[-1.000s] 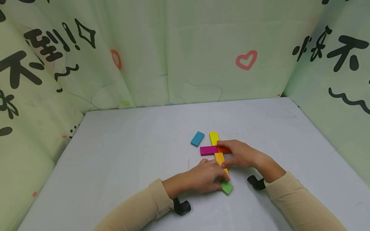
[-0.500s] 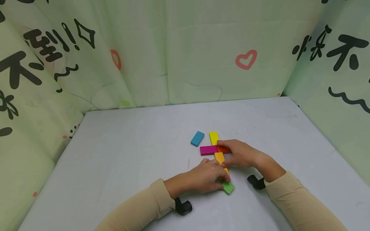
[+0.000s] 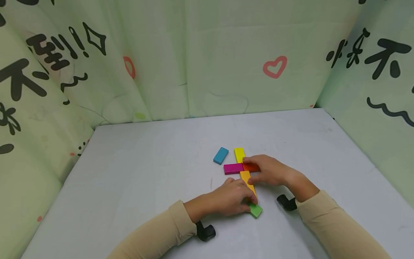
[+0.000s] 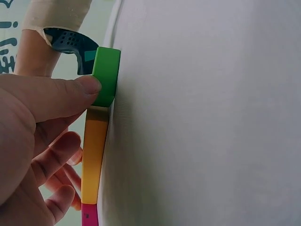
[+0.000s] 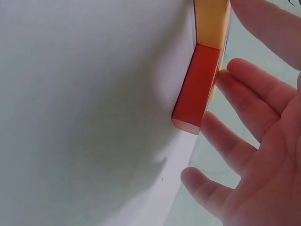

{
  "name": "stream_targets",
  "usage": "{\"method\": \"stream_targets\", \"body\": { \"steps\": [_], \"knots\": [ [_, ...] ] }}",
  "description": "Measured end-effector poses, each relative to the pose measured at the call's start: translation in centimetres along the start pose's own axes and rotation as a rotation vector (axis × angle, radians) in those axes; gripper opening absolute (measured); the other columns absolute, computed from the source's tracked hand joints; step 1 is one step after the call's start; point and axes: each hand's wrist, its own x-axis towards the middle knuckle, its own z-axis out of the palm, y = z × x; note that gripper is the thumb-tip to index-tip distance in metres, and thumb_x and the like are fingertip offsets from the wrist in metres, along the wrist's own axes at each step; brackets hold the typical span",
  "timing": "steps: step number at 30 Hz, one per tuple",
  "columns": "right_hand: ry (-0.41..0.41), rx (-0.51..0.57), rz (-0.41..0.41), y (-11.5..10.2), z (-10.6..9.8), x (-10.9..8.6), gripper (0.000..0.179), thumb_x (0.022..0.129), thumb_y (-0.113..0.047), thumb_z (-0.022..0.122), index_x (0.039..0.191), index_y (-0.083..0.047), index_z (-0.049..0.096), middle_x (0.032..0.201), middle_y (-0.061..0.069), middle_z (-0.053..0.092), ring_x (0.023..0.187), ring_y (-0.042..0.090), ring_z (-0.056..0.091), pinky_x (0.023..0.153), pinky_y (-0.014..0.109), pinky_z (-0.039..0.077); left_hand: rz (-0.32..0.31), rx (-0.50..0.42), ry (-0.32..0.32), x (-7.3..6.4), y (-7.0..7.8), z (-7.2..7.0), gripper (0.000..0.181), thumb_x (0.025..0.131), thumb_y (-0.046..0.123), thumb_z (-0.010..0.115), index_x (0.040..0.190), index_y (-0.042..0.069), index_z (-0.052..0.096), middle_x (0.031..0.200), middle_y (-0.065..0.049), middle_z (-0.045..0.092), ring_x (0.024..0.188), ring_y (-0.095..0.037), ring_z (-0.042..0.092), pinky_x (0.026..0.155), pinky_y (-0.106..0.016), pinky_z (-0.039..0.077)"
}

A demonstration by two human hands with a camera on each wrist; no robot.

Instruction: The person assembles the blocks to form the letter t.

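Note:
Coloured blocks lie flat on the white table (image 3: 145, 180). A magenta block (image 3: 233, 168) and a red block (image 3: 250, 167) form a crossbar, with a yellow block (image 3: 239, 154) behind them and an orange block (image 3: 246, 179) in front. A green block (image 3: 255, 210) sits at the orange block's near end. My left hand (image 3: 240, 201) lies over that near end, its thumb (image 4: 70, 94) pressing the green block (image 4: 106, 75). My right hand (image 3: 255, 169) rests straight fingers on the red block (image 5: 197, 89), with the fingers (image 5: 254, 89) spread beside it.
A blue block (image 3: 221, 155) lies alone just left of the yellow one. Green printed curtains (image 3: 226, 64) close in the table on three sides. Black camera mounts (image 3: 205, 232) hang under both wrists.
The green block has shifted slightly to the right under my left thumb. Both hands have stayed on the same blocks, hardly moving.

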Motion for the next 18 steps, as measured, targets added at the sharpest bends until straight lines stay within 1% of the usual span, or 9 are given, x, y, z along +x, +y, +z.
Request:
{"method": "stream_targets", "body": {
  "steps": [9,14,18],
  "knots": [
    [0.01,-0.001,0.0,0.0,-0.09,0.06,0.067,0.085,-0.025,0.081,0.142,-0.001,0.054,0.141,0.018,0.054,0.129,0.041,0.046,0.105,0.058,0.037,0.008,-0.008,-0.002,0.17,0.16,-0.05,0.023,0.089,0.027,0.078,0.112,0.024,0.075,0.098,0.023,0.066,0.105,-0.002,0.048,0.084,-0.022,0.031],
    [0.004,0.012,0.007,-0.04,-0.14,0.07,0.067,0.085,-0.024,0.081,0.142,-0.001,0.053,0.141,0.018,0.053,0.13,0.041,0.045,0.105,0.059,0.037,0.017,-0.011,-0.008,0.28,0.17,-0.13,0.026,0.09,0.026,0.078,0.115,0.024,0.074,0.101,0.021,0.066,0.105,-0.003,0.047,0.085,-0.021,0.033],
    [0.003,0.013,0.008,-0.06,-0.17,0.09,0.068,0.085,-0.024,0.081,0.142,-0.001,0.053,0.142,0.018,0.053,0.13,0.041,0.045,0.105,0.059,0.037,0.028,0.006,-0.017,0.4,0.14,-0.24,0.028,0.09,0.026,0.077,0.118,0.024,0.073,0.104,0.02,0.066,0.106,-0.003,0.047,0.085,-0.019,0.033]
  ]
}}
